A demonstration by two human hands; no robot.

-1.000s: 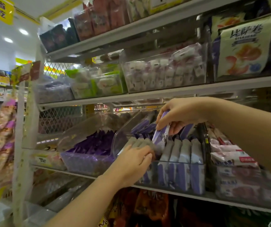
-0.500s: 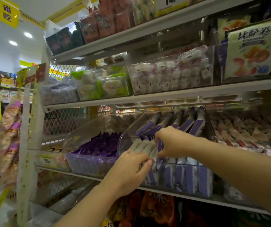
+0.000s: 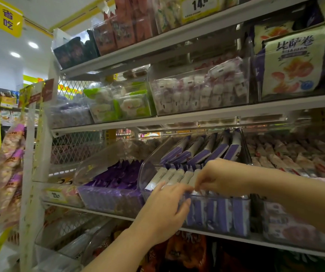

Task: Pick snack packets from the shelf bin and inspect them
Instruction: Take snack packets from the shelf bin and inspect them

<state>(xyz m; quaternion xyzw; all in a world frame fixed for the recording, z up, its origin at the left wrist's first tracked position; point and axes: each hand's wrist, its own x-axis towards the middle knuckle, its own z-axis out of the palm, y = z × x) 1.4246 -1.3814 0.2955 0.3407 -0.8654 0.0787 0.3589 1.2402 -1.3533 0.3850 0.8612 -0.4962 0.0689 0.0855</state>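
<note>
Head view. Right hand (image 3: 222, 179) has its fingers curled and pinches the top edge of one snack packet (image 3: 194, 176) in the front row of the clear shelf bin (image 3: 148, 171), probably to lift it out for inspection. The packet sits in the bin, not yet clear of its neighbours.

Left hand (image 3: 165, 213) is released, fingers stretched across the bin's front left corner and touching the packets there. It likely steadies the row so only one packet comes up.

Counts:
- 2 hands.
- 1 packet pinched.
- Front row (image 3: 169, 176): about 5 white tops show, standing upright and tight on the bin's left side. More are hidden behind the right hand.
- Back row (image 3: 203, 154): 5 purple-and-white packets leaning rearward at the bin's back.

The bin tilts forward, presumably so stock slides to the front. Just left of the bin is 1 bin of dark purple packets (image 3: 118, 179). Just right of it is 1 bin of pale pink-red packets (image 3: 295, 160). All 3 stand on the same shelf (image 3: 102, 213).
</note>
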